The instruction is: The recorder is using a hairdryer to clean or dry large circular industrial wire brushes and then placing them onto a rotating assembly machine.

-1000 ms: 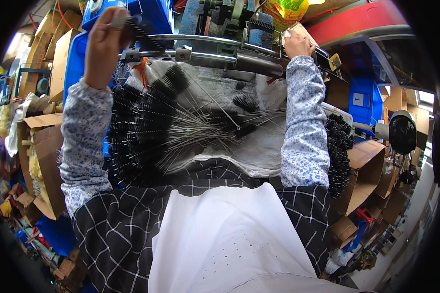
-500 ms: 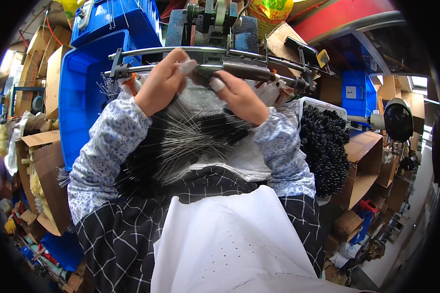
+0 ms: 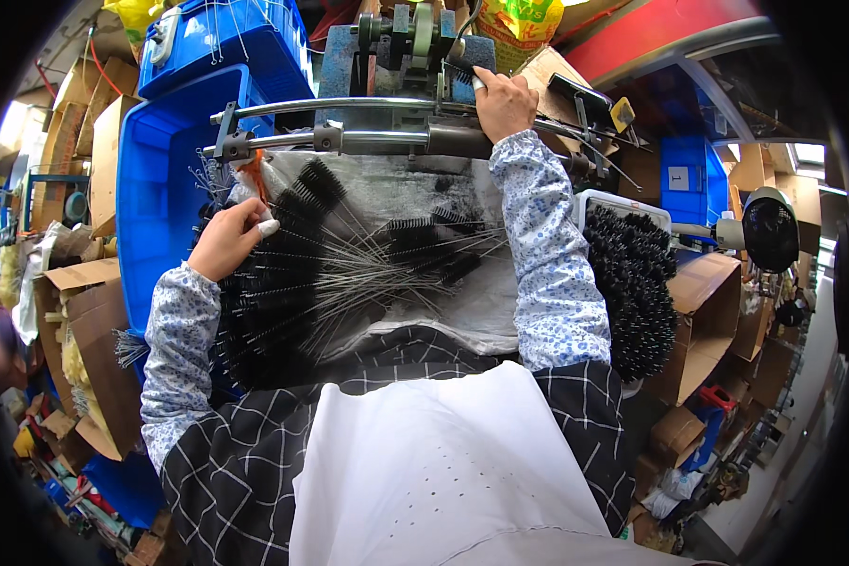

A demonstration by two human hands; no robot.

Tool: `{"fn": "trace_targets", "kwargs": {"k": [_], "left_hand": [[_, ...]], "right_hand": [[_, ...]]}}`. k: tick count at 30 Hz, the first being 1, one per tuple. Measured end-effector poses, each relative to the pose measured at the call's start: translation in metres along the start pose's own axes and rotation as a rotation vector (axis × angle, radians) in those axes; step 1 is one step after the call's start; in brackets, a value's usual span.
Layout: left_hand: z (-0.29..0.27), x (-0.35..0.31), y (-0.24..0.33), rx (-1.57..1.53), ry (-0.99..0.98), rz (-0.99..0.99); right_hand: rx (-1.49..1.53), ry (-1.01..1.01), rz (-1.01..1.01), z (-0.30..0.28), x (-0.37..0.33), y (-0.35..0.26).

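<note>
A blue crate [image 3: 165,179] sits at ten o'clock. A metal machine [image 3: 396,57] stands at twelve. A heap of black wire brushes [image 3: 349,264] lies at centre on a white cloth [image 3: 415,189]. The left hand [image 3: 228,241] pinches brushes at nine; the right hand [image 3: 503,102] rests closed on the machine rail at one.

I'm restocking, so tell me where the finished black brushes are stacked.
In the head view, the finished black brushes fill a white tray on the person's right, just outside the right forearm and beside an open cardboard box.
</note>
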State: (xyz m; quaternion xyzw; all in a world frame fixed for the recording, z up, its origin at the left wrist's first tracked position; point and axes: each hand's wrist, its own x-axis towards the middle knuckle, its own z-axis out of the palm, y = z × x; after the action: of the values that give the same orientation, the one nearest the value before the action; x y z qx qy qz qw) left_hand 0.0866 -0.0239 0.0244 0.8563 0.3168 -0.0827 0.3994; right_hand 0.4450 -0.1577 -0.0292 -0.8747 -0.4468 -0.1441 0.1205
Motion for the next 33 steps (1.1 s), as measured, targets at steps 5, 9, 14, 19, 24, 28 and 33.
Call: {"fn": "trace_targets", "kwargs": {"k": [5,9,14,19,24,28,33], "left_hand": [[0.003,0.001,-0.004,-0.001,0.045,0.049],[0.0,0.005,0.002,-0.223,0.347,0.138],[-0.027,0.006,0.006,-0.373,0.571,0.356],[-0.065,-0.004,0.018,-0.296,0.828,0.44],[-0.102,-0.019,0.022,-0.55,1.04,0.423],[-0.092,-0.012,0.031,-0.499,1.013,0.408],[-0.075,-0.006,0.035,-0.448,0.879,0.496]], "right_hand": [[0.046,-0.002,0.021,-0.001,0.001,0.002],[0.128,-0.02,-0.04,-0.001,0.001,0.0],[0.085,0.001,0.084,0.001,0.001,0.008],[0.127,-0.036,0.048,0.001,0.001,0.007],[0.081,-0.165,0.078,0.0,0.005,0.004],[-0.031,-0.126,-0.032,0.021,0.019,0.015],[-0.029,-0.011,-0.038,0.015,0.008,0.02]]}}
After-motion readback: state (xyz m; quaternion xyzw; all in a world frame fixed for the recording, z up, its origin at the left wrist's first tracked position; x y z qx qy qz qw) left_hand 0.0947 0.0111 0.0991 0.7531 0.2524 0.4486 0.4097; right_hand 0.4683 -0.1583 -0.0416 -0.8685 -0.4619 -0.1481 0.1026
